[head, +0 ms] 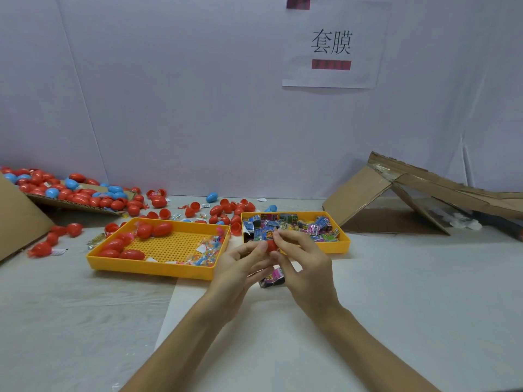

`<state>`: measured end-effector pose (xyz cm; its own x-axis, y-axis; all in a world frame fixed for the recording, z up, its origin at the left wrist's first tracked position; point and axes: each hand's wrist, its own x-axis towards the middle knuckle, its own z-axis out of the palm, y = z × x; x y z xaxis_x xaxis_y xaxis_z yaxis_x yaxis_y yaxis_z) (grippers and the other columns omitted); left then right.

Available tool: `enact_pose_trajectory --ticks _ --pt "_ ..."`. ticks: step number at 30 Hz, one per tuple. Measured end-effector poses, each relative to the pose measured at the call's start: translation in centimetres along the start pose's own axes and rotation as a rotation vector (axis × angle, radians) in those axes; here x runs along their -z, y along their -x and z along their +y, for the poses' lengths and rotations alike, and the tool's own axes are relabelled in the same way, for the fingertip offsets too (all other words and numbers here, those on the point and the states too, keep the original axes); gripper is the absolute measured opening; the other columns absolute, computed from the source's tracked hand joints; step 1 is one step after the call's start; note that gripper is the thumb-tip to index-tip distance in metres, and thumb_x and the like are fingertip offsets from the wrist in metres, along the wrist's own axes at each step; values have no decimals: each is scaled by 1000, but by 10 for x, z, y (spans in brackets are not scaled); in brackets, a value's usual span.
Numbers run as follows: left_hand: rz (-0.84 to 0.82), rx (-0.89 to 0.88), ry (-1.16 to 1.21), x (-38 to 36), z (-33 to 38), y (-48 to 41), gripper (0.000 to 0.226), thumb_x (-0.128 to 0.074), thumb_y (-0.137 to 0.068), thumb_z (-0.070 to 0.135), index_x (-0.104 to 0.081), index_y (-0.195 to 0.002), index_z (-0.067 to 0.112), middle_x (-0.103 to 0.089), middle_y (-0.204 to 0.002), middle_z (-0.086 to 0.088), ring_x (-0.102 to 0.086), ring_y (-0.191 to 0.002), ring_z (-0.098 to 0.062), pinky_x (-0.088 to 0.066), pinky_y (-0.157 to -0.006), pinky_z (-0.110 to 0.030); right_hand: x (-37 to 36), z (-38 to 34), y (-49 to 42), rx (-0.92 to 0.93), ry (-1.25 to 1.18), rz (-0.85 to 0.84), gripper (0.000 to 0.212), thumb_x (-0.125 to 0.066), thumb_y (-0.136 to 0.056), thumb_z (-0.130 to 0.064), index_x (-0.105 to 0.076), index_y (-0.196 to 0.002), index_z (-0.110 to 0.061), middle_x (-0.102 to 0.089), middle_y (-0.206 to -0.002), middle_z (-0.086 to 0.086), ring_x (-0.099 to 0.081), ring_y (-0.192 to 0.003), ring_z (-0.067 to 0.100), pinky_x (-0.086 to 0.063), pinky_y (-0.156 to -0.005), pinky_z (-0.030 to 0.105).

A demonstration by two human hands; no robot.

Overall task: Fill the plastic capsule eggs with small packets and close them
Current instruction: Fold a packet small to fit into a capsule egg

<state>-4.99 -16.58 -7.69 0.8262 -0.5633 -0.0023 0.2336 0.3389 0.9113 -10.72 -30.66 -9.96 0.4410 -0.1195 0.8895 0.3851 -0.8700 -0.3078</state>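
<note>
We pinched the red capsule egg between fingertips of our left hand and right hand, probably to press it shut, a packet just beneath.

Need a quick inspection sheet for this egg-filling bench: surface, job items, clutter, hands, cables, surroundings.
Surface: table under pale sheeting.
Job's things: red egg between both hands; left yellow tray holds tray eggs and clear packets; right yellow tray holds colourful packets; one stray packet below the hands, held or lying cannot tell.
Clutter: loose eggs, red and blue, behind the trays; egg pile on cardboard at far left; folded cardboard at right.
Grippers: left hand and right hand both pinch the red egg.
Cables: nothing seen.
Surroundings: white wall panels; paper sign with printed characters.
</note>
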Motion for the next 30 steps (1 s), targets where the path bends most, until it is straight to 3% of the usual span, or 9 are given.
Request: enact_pose_trajectory --ticks 5,9,12,16,25,28,30 --pt "-47 37 -2 1 2 1 39 -70 -84 32 -71 -116 10 -77 -108 -12 -74 -103 -22 -58 -78 -24 1 1 -1 15 -59 4 31 -70 -89 -4 -71 -120 -2 -68 -115 7 -63 -111 14 -54 -95 26" --pt "-122 92 29 -1 3 2 37 -63 -93 33 -69 -121 10 -75 -113 -7 -72 -108 -18 -50 -91 -32 1 -2 -4 -108 -118 40 44 -77 -85 -7 -67 -128 -9 -69 -117 -2 -64 -110 9 -52 -95 21" --pt "-158 100 24 -1 2 2 35 -61 -94 39 -74 -115 15 -74 -116 -6 -70 -111 -18 -48 -99 -36 3 -2 -4 -119 -101 45 39 -78 -84 -9 -70 -122 -8 -72 -116 -1 -65 -110 9 -52 -97 23" --pt "-140 89 -14 -2 3 2 31 -62 -92 49 -80 -104 27 -75 -112 -7 -71 -110 -19 -52 -93 -35 2 -3 -4 -52 -58 43 35 -78 -81 -4 -73 -116 -1 -72 -113 5 -65 -109 11 -47 -99 14" --pt "-177 100 -18 3 0 -1 31 -63 -92 46 -81 -96 21 -74 -112 -8 -70 -113 -18 -47 -97 -36 4 -2 -4 -8 -66 52 30 -78 -80 0 -74 -110 3 -74 -107 10 -69 -100 16 -53 -93 19" --pt "-204 118 20 3 0 -1 31 -59 -96 45 -80 -100 23 -73 -110 -3 -70 -109 -14 -45 -99 -35 5 -5 -5 -52 -85 36 37 -79 -81 -2 -72 -118 -2 -73 -112 5 -67 -106 13 -53 -95 21" --pt "-234 120 34 3 1 -1 33 -53 -100 43 -79 -108 25 -72 -121 -2 -68 -111 -13 -45 -100 -34 6 -8 -6 -93 -113 28 42 -79 -83 -7 -69 -124 -5 -72 -114 0 -66 -108 9 -51 -96 20"
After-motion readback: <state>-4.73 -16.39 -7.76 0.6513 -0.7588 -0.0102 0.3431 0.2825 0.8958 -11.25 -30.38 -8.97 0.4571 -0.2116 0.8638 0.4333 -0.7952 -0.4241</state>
